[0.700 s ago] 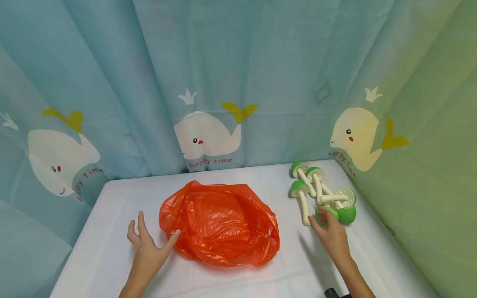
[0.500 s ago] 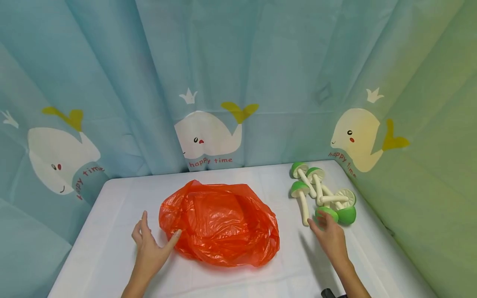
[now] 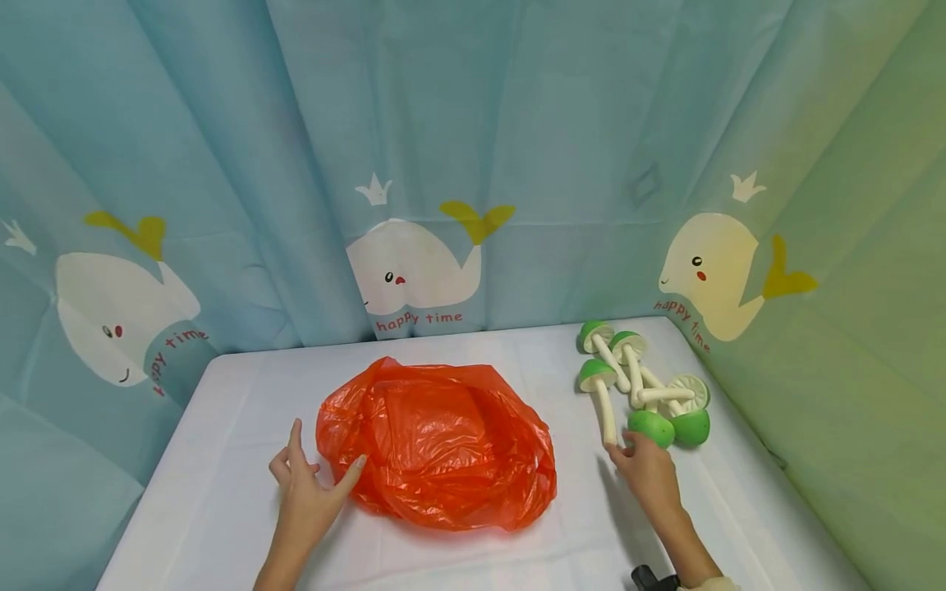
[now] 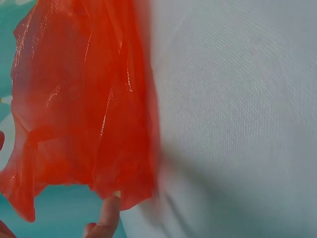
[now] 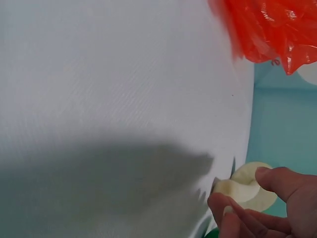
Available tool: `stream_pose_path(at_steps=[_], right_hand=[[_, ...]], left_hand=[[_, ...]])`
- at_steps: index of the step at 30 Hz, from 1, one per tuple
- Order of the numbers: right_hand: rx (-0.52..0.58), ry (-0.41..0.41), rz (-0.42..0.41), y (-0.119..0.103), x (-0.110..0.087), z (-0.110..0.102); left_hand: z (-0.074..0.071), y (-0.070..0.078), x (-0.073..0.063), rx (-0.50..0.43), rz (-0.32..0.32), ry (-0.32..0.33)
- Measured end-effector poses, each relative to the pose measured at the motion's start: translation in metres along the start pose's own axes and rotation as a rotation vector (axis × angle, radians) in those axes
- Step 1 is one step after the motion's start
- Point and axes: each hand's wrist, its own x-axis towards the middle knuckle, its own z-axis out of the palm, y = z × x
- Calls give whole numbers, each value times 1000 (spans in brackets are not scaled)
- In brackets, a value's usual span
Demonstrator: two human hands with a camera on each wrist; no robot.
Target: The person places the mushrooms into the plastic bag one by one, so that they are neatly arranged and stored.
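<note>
An orange-red plastic bag (image 3: 436, 435) lies spread on the white table with its mouth open. My left hand (image 3: 303, 501) is beside its left edge, thumb and index finger spread apart, the thumb tip overlapping the bag in the head view. To the right is a toy mushroom (image 3: 602, 394) with a green cap and a cream stem. My right hand (image 3: 650, 476) is at the lower end of that stem. In the right wrist view, a gap shows between its thumb (image 5: 272, 178) and fingers, with the stem end (image 5: 230, 188) between them.
Several more green-capped mushrooms (image 3: 654, 394) lie piled at the table's back right. The table (image 3: 251, 386) is bordered by a blue curtain (image 3: 576, 164) with whale prints behind and a greenish one (image 3: 850, 369) on the right. A black strap piece (image 3: 650, 579) shows at my right wrist.
My right hand has shifted slightly left and down, from over a green cap to the stem end of the left mushroom. My left hand has edged right. The bag stays put.
</note>
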Motion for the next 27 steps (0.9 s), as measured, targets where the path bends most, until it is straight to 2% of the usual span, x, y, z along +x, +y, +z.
stream_pose_path(at_steps=[5, 9, 18, 27], right_hand=[[-52, -20, -18, -1, 7, 1], [-88, -3, -19, -1, 11, 2], [-184, -28, -58, -3, 15, 4], [-178, -90, -28, -4, 22, 8]], left_hand=[[1, 1, 2, -20, -44, -14], [2, 2, 4, -30, -32, -5], [3, 2, 5, -62, -7, 29], [1, 1, 4, -94, -29, 18]])
